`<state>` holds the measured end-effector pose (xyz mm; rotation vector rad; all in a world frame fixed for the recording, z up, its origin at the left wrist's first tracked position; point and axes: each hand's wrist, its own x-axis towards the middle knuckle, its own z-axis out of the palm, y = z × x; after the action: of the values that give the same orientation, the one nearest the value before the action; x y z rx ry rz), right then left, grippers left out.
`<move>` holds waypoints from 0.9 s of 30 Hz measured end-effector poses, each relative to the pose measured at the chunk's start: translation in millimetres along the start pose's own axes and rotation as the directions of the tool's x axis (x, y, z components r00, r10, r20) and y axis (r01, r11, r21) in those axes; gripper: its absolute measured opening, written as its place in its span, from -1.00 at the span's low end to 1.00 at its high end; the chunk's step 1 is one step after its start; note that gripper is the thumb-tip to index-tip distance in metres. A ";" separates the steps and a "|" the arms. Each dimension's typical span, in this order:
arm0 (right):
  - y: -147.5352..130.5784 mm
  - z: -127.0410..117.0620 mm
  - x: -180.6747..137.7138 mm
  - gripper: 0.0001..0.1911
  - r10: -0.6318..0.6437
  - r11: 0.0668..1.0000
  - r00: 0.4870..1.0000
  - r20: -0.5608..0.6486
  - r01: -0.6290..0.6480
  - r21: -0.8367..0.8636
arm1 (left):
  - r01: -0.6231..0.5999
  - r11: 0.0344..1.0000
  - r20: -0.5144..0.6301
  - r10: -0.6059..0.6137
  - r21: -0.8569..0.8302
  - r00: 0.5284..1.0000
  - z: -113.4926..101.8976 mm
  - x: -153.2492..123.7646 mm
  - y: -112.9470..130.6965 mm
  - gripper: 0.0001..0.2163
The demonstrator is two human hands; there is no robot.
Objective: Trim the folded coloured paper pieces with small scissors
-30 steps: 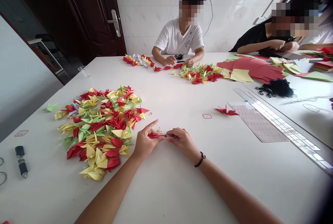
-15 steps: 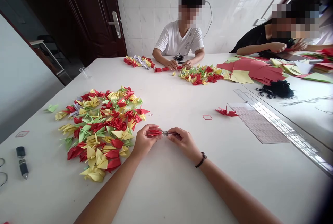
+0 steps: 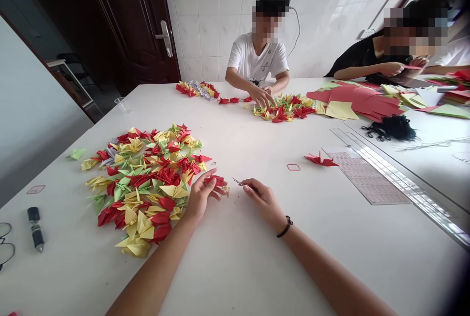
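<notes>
Left hand (image 3: 200,196) lies low on the white table (image 3: 235,257), fingers curled loosely over a red paper crane (image 3: 216,180) at the near edge of the big crane pile (image 3: 147,183). Right hand (image 3: 262,198) sits just beside it, fingers pinched shut on a thin metal needle (image 3: 238,182) whose tip points at the crane but stays clear of it. One more red crane (image 3: 320,159) lies alone, well off to the right of the right hand. Two other people sit across the table, one reaching into a second pile (image 3: 282,107).
</notes>
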<state>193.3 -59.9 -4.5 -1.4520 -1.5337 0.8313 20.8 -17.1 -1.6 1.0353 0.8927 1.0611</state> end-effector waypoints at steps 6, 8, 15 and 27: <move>-1.7 0.7 -0.3 -0.69 0.050 0.992 0.998 -0.035 -0.045 0.120 | -0.073 0.963 0.073 0.056 0.259 0.996 5.8 -7.8 -2.8 -0.48; -2.6 1.4 -0.3 -0.71 0.077 0.990 0.997 0.007 -0.078 0.121 | -0.115 0.925 0.113 0.079 0.361 0.990 7.4 -10.8 -4.6 -0.52; -2.2 3.9 -0.7 -0.81 0.061 0.992 0.996 0.059 -0.067 0.103 | -0.173 0.884 0.160 0.113 0.435 0.981 8.1 -13.8 -6.0 -0.64; 2.4 5.3 -2.4 -0.88 0.029 0.987 0.997 0.070 -0.040 0.156 | -0.038 0.976 0.102 0.016 0.216 0.995 8.9 -9.4 -3.8 -0.71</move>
<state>189.5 -61.6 -9.3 -1.3509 -1.4613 1.0086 27.7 -28.7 -2.0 1.2752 0.9299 0.9391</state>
